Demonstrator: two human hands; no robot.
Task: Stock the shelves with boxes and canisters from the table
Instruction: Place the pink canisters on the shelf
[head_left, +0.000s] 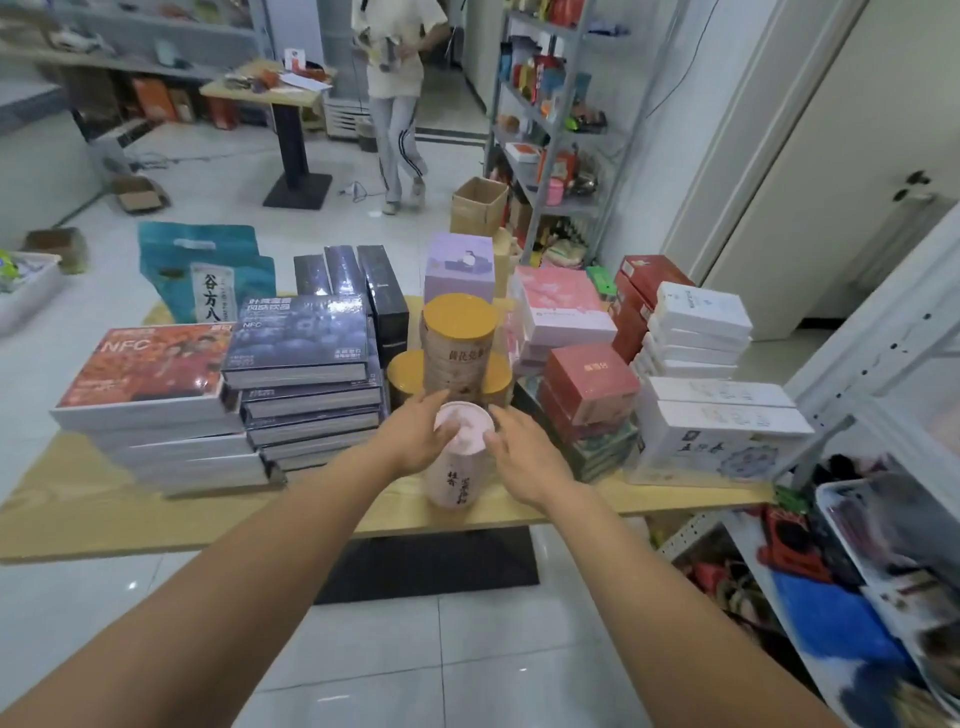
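A pink-lidded canister (451, 486) is seen standing upright at the near edge of a wooden table (104, 514), and it is grasped near its top from both sides. The left hand (418, 441) is wrapped round the left of the lid, with the thumb laid across the lid's top; the right hand (519, 460) is pressed against the right of the lid with its fingers curled onto the rim. Just behind the canister three yellow-lidded canisters (457, 343) are stacked, one set upon two. To the left a pile of dark blue boxes (301, 338) is found, and beside it a pile of red NFC boxes (145, 364); teal bags (208, 270) are propped behind these. To the right red boxes (592, 382) and white boxes (719, 418) are piled, with a pink box (563, 306) and a purple box (460, 267) further back. A white shelf unit (883, 358) is placed at the table's right end, its lower levels filled with mixed goods. Across the room a grey metal rack (597, 208) loaded with goods is seen, and a person (395, 104) is stood on the tiled floor
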